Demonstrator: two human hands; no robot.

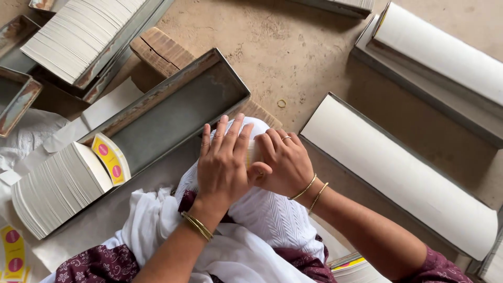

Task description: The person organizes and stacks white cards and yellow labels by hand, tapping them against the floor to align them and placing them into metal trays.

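Left hand: I saw my left hand [222,162] lying flat, fingers spread and pressing on a small stack of cards [253,152] over my white-clothed knee [262,209].
Right hand: my right hand [285,162] curled closed around the same stack's right side.
Doing it well: I judged both palms needed even pressure, squaring the edges before any release.
Near-left tray: a long grey metal tray [173,112] held packed white cards [57,188] with a yellow label card [110,158] at their end; the far half was bare.
Right trays: a trough [340,157] held a long white row of cards [398,175]; another [437,50] lay farther off.
Far-left tray: more cards [78,34].
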